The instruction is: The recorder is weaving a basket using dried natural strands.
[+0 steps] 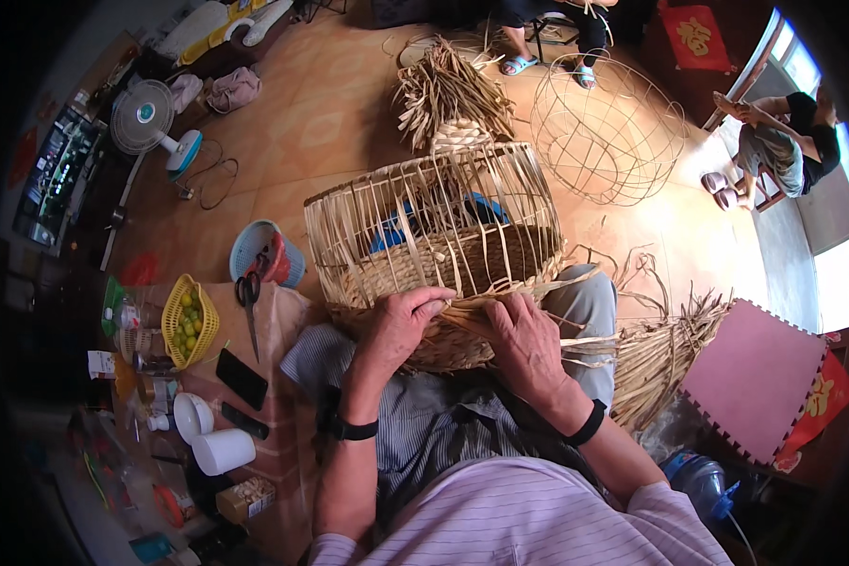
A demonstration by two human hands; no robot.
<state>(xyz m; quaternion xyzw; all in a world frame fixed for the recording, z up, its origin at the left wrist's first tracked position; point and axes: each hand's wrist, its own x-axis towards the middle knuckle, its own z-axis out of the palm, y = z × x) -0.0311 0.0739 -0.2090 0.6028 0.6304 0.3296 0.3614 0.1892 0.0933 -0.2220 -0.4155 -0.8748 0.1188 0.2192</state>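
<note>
Striped sleeves come up from the lower edge, and both forearms reach to a half-woven basket resting on the person's lap. Left hand lies on the woven band at the basket's near side, its fingers curled over and pinching a flat straw strand against the weave. Right hand sits just beside it, fingers bent and pressed down on the same band, gripping strands that trail off past the fingertips to the right. Above the fingers the basket's bare upright ribs stand open, unwoven. Beyond the right fingertips lies a bundle of straw on the floor, touching a pink foam mat. Well left of the left fingers, scissors lie on a cloth-covered table beside a yellow basket of fruit. Far past the fingertips, a bare wire frame stands on the tiles near a second straw pile.
</note>
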